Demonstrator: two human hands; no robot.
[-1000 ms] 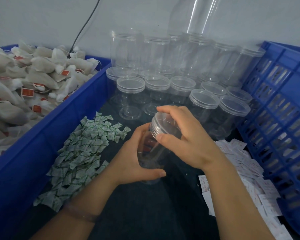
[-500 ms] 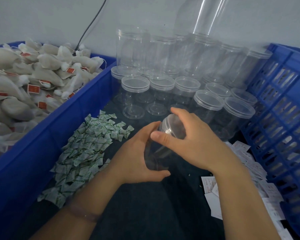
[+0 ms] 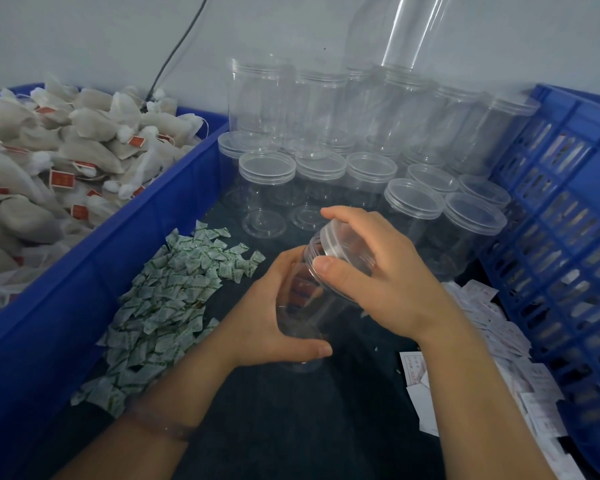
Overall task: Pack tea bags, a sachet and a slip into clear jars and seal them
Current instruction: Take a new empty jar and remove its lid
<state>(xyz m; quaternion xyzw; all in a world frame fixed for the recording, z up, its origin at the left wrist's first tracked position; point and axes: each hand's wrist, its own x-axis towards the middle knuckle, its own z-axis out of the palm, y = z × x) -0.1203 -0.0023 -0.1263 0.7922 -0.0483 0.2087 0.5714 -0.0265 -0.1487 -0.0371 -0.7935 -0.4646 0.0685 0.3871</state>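
An empty clear jar [image 3: 303, 306] is tilted above the dark table, its mouth toward the upper right. My left hand [image 3: 264, 317] wraps around the jar's body, thumb along its lower edge. My right hand [image 3: 378, 271] grips the clear lid [image 3: 340, 245] on the jar's mouth, thumb in front and fingers curled over the top. Tea bags [image 3: 56, 161] with red tags fill the blue bin at left. Green-printed sachets [image 3: 174, 292] lie heaped on the table left of my hands. White paper slips [image 3: 492, 327] are scattered at right.
Several lidded clear jars [image 3: 413, 202] stand behind my hands, with taller open jars [image 3: 264, 95] stacked against the wall. A blue bin wall [image 3: 94, 268] borders the left and a slatted blue crate [image 3: 561, 237] the right. A black cable [image 3: 177, 46] runs down the wall.
The jar and both hands have stayed near the same spot. My right hand's grip has shifted around the lid, thumb now lower on its rim. The view drew slightly closer.
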